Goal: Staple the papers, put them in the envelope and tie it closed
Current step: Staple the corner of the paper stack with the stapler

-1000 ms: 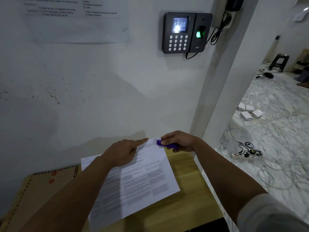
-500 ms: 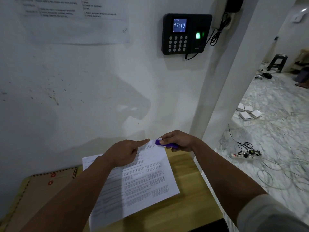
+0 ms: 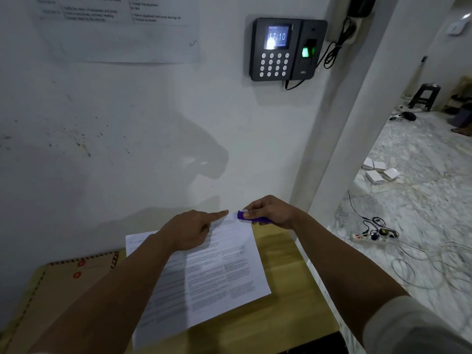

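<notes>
— Where are the papers [image 3: 204, 272] relative to your hands?

— They lie flat on the wooden table [image 3: 288, 318], under and between your two forearms. Your left hand [image 3: 190, 232] rests on their far part, index finger stretched straight toward the far corner, the other fingers curled in and holding nothing. Your right hand [image 3: 273, 212] is just beyond that fingertip, at the same corner.

— And what does your right hand have?

— Your right fingers are curled around the purple stapler [image 3: 251, 217], thumb on top. Its front end sits over the far corner of the papers, close to your left fingertip. Whether the stapler is pressed down you cannot tell from here.

— Where is the envelope [image 3: 63, 290]?

— It lies flat on the table to the outside of your left forearm, well apart from both hands, brown with a striped border and two red discs [image 3: 78, 269] near its far edge. The papers' left edge lies near it.
</notes>
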{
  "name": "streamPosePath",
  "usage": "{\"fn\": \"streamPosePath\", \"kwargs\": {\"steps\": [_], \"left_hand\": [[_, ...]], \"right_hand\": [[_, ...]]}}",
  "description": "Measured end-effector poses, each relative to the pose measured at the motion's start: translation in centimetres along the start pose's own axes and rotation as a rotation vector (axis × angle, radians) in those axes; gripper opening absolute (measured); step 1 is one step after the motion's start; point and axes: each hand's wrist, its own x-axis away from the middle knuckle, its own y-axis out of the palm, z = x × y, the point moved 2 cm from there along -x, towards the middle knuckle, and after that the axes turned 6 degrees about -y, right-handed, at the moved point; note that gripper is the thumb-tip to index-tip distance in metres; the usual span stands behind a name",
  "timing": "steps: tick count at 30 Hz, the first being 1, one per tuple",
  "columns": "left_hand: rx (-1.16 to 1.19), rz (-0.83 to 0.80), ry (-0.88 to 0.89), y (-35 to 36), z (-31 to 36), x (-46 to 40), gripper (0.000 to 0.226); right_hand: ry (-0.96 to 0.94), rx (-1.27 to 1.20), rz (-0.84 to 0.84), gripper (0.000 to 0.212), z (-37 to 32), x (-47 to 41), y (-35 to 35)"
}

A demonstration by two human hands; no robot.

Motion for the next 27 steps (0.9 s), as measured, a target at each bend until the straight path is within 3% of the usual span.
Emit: {"fn": "streamPosePath", "kwargs": {"steps": [5,8,13,17,22,27], "left_hand": [[0.048,-0.007,0.001,0.5,-0.3,-0.2,0.065],[0.041,-0.024,0.008,0.8,-0.1,-0.7,0.064],[0.073,-0.033,0.011,0.6,0.8,-1.3,0.062],[0.091,-0.024,0.010,0.8,0.7,-1.9,0.065],[0.062,-0.037,0.013,0.5,0.5,-2.0,0.066],[0.071,-0.055,0.003,0.5,0.3,-1.9,0.065]], "right_hand": [[0.037,-0.056,-0.008,0.027,0.2,0.2,-0.1],[0.153,-0.153,-0.046,0.037,0.9,0.5,-0.5],[0.157,-0.207,-0.041,0.046,2.2,0.8,-1.2],[0.125,-0.144,-0.030,0.046,2.1,0.7,-1.2],[0.054,0.038,-0.021,0.029,0.9,0.4,-0.7],[0.014,0.105,-0.029,0.031,0.2,0.2,-0.4]]}}
